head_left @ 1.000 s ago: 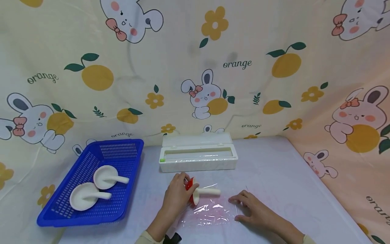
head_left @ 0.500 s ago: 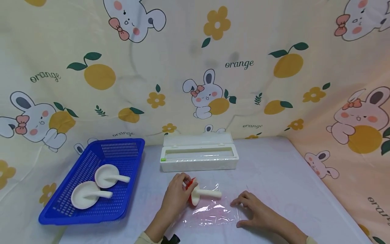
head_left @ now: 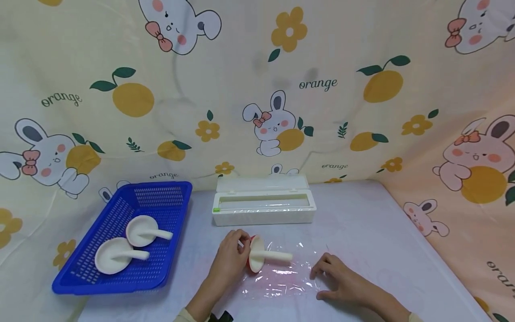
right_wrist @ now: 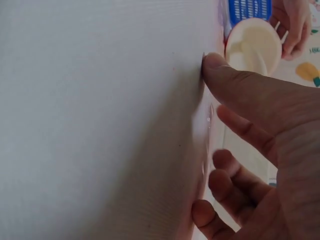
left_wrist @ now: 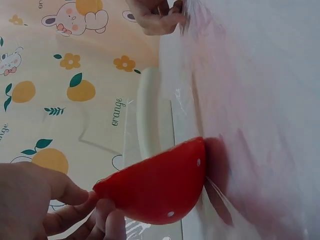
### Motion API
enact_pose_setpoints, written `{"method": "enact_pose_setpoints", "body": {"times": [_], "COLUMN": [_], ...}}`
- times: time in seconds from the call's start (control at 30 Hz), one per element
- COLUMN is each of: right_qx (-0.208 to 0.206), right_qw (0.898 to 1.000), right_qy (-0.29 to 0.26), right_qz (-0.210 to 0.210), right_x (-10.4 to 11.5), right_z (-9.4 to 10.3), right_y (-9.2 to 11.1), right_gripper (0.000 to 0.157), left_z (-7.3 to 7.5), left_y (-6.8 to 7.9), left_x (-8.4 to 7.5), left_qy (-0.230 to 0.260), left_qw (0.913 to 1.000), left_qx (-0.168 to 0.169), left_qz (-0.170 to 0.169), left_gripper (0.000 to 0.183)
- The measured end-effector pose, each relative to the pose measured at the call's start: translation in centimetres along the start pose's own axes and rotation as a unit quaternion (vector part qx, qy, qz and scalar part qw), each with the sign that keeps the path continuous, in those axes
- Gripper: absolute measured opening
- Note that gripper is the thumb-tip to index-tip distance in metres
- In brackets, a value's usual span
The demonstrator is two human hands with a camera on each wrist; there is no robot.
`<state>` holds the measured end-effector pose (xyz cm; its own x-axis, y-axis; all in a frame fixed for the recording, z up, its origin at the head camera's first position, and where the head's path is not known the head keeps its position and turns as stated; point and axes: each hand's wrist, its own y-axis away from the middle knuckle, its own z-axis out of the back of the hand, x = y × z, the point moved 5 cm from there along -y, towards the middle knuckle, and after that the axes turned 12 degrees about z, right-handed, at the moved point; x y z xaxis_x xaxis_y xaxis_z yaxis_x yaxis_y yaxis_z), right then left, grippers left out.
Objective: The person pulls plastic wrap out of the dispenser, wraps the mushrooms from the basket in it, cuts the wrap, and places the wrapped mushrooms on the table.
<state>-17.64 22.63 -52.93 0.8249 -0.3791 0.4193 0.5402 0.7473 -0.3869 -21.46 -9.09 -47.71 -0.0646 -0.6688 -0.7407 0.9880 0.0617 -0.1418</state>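
A toy mushroom (head_left: 257, 255) with a red, white-dotted cap and cream stem lies on its side on a clear sheet of cling film (head_left: 277, 281), its stem pointing right. My left hand (head_left: 230, 258) is at the cap's left side. In the left wrist view, that hand (left_wrist: 65, 205) pinches the edge of the red cap (left_wrist: 160, 185) with thumb and fingertips, while the opposite rim meets the film. My right hand (head_left: 342, 279) is at the film's right edge with fingers loosely bent. In the right wrist view its thumb (right_wrist: 240, 82) and fingers are spread apart.
A blue mesh basket (head_left: 170, 250) at left holds two more mushrooms (head_left: 114, 256), stems facing up and right. Behind the film stands a white cling film dispenser (head_left: 263, 218) with its lid raised. A patterned cloth (head_left: 322, 125) hangs behind and along the right side.
My left thumb has slid back from the front of the cap's rim, and more of the cream underside shows. My right hand has shifted slightly right.
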Motion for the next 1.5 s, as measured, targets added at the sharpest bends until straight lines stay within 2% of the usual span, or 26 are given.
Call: {"method": "enact_pose_setpoints", "body": {"times": [0.2, 0.47, 0.6, 0.7, 0.87, 1.0, 1.17, 1.33, 1.5], "right_qx": [0.034, 0.017, 0.028, 0.034, 0.029, 0.023, 0.014, 0.014, 0.020], "right_qw": [0.998, 0.996, 0.996, 0.995, 0.995, 0.996, 0.995, 0.994, 0.994], "right_qy": [-0.048, -0.056, -0.064, -0.076, -0.088, -0.084, -0.089, -0.098, -0.100], "right_qz": [-0.001, 0.063, 0.062, 0.046, 0.023, 0.027, 0.043, 0.045, 0.031], "right_x": [-0.4, -0.2, -0.3, -0.4, -0.5, -0.4, -0.2, -0.3, -0.4], "right_z": [0.2, 0.0, -0.3, -0.4, -0.4, -0.4, -0.5, -0.6, -0.6], "right_y": [-0.2, -0.7, -0.9, -0.9, -0.9, -0.9, -1.0, -1.0, -1.1], "right_gripper": [0.027, 0.017, 0.009, 0.009, 0.013, 0.015, 0.017, 0.017, 0.015], "left_z": [0.3, 1.2, 1.7, 2.3, 3.0, 3.0, 2.9, 2.7, 2.4], "left_y": [-0.1, 0.0, 0.0, 0.0, 0.3, 0.9, 1.7, 2.5, 2.8], "left_x": [0.8, 1.6, 2.4, 3.1, 4.4, 5.4, 6.7, 7.8, 8.1], "left_qy": [0.000, -0.008, -0.037, -0.068, -0.095, -0.078, -0.059, -0.097, -0.140], "left_qw": [0.9998, 0.9997, 0.9984, 0.9958, 0.9884, 0.9753, 0.9522, 0.9378, 0.9323], "left_qx": [0.010, 0.000, 0.015, 0.042, 0.119, 0.202, 0.287, 0.319, 0.313], "left_qz": [0.020, 0.023, 0.039, 0.045, -0.003, -0.046, -0.086, -0.096, -0.116], "left_gripper": [0.003, 0.003, 0.002, 0.005, 0.009, 0.013, 0.024, 0.036, 0.035]}}
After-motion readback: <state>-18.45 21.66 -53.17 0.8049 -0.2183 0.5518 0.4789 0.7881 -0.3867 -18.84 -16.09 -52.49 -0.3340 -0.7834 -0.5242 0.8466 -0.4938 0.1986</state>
